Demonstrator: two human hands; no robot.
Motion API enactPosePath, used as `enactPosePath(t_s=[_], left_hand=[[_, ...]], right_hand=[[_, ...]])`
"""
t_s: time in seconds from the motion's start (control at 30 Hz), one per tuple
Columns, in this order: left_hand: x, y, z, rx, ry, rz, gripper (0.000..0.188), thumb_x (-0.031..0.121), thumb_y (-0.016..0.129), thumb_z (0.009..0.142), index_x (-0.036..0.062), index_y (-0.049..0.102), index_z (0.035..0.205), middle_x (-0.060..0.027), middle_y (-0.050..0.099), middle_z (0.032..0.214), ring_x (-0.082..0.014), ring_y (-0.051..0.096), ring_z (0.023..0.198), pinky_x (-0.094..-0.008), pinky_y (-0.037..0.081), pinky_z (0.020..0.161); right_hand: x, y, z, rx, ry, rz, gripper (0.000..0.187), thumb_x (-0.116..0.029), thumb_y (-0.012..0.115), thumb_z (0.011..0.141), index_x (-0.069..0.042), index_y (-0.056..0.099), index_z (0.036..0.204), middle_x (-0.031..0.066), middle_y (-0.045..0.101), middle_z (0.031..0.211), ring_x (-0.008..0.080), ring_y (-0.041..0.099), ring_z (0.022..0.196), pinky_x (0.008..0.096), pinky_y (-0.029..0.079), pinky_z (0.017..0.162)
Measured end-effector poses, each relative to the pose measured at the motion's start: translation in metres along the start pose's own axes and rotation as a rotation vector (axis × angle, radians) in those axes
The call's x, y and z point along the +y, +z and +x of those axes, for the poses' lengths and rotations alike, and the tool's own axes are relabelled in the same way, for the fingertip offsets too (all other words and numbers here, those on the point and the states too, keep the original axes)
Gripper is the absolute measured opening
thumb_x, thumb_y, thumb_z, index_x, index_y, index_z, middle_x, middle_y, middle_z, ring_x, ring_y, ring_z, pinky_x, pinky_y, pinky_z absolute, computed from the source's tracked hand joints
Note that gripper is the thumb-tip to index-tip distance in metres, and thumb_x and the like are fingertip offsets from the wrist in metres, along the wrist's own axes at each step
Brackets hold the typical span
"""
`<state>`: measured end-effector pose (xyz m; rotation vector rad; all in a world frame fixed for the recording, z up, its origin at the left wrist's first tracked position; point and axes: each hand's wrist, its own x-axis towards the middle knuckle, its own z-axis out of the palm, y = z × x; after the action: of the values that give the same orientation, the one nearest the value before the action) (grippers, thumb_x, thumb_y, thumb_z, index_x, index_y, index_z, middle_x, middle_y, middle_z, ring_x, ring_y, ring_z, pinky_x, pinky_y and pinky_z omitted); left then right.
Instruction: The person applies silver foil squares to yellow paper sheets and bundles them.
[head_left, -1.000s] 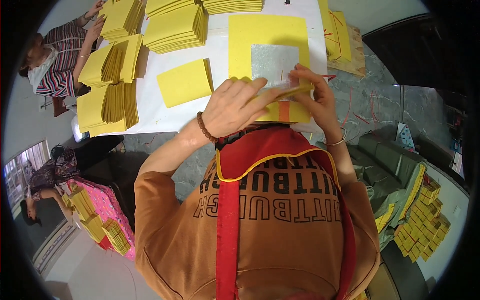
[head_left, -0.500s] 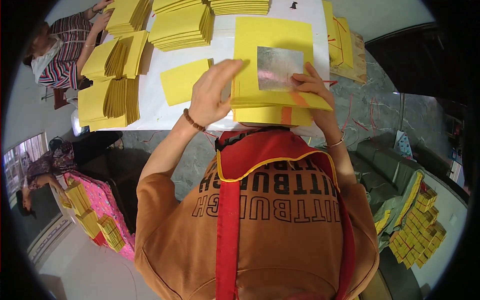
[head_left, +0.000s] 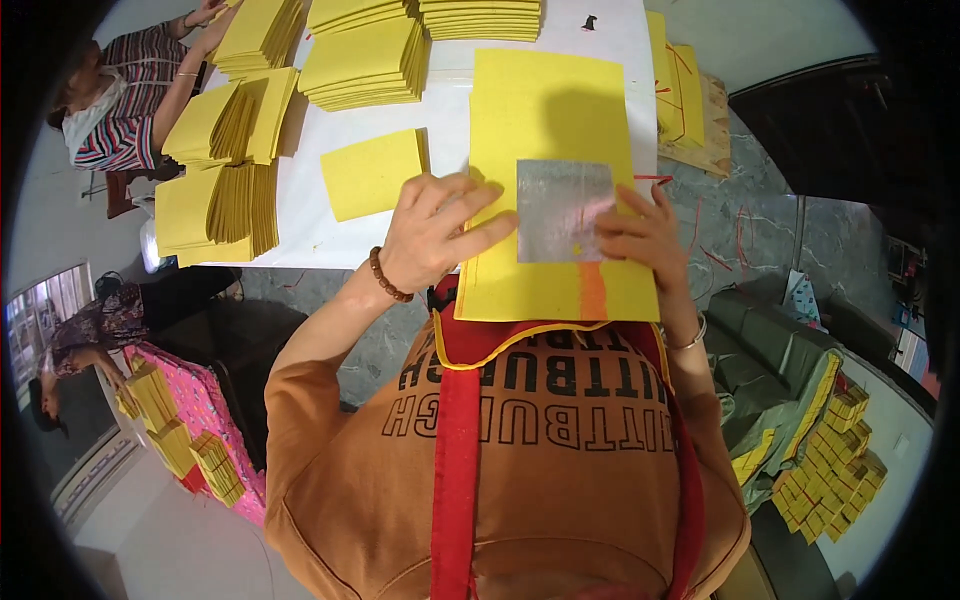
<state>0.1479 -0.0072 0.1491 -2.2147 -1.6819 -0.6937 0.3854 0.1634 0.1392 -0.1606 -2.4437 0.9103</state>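
Note:
Before me lies a yellow paper sheet [head_left: 545,110], opened out flat, with a silver foil square [head_left: 565,210] in its middle and an orange stripe [head_left: 593,290] near its close edge. That edge reaches over the table's front to my red apron [head_left: 490,336]. My left hand [head_left: 440,232] rests at the sheet's left edge, fingers stretched out over the paper toward the foil. On the right side, my right hand [head_left: 645,235] has its fingers spread, with the tips at the foil's right border. A smaller folded yellow paper [head_left: 375,172] lies left of the sheet.
Stacks of folded yellow paper [head_left: 362,65] stand along the far and left parts of the white table [head_left: 300,215]. A person in a striped top [head_left: 135,85] is at the far left. Bundled yellow paper [head_left: 830,465] is piled at the right.
The sheet's near part, raised and bent before, now lies flat toward me. The foil square has come nearer to me. Both hands have moved nearer, with the left fingers now over the paper.

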Motion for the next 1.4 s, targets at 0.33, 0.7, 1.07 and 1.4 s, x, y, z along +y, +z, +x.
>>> enactPosePath(t_s=[0.33,0.7,1.07,1.4], left_hand=[[0.005,0.007,0.01,-0.067,-0.654,-0.573,0.015,0.015,0.056,0.087,0.0002,0.057,0.088,-0.0117,0.058,0.07,-0.0299,0.055,0.063,-0.0353,0.042,0.055],[-0.004,0.026,0.015,-0.001,-1.05,-1.089,0.064,0.002,0.055,0.088,0.0079,0.02,0.142,0.0015,0.051,0.064,-0.0035,0.041,0.054,-0.0195,0.033,0.051],[-0.006,0.025,0.021,-0.076,-1.091,-0.978,0.049,0.005,0.056,0.089,0.0097,0.037,0.134,0.0047,0.041,0.059,-0.0027,0.036,0.051,-0.0202,0.03,0.048],[-0.009,0.019,0.028,-0.106,-0.744,-0.434,0.036,0.011,0.066,0.079,0.0102,0.058,0.114,-0.0034,0.054,0.072,-0.0145,0.047,0.062,-0.0277,0.037,0.057]], right_hand=[[-0.002,0.013,0.007,0.033,0.49,0.215,0.015,-0.011,0.061,0.084,-0.006,0.062,0.098,0.007,0.066,0.098,0.0213,0.062,0.091,0.0342,0.044,0.078],[-0.001,0.033,0.029,0.346,0.704,0.572,0.06,0.0,0.058,0.084,-0.004,0.027,0.135,0.0077,0.064,0.091,0.0065,0.058,0.078,0.0201,0.044,0.066],[0.009,0.039,0.024,0.453,0.68,0.5,0.028,-0.004,0.059,0.085,0.0,0.056,0.112,-0.0008,0.06,0.083,0.0026,0.049,0.069,0.0177,0.04,0.061],[0.007,0.039,0.029,0.424,0.789,0.43,0.021,-0.005,0.06,0.084,0.0,0.062,0.104,-0.0055,0.053,0.07,0.0001,0.041,0.059,0.0177,0.033,0.05]])
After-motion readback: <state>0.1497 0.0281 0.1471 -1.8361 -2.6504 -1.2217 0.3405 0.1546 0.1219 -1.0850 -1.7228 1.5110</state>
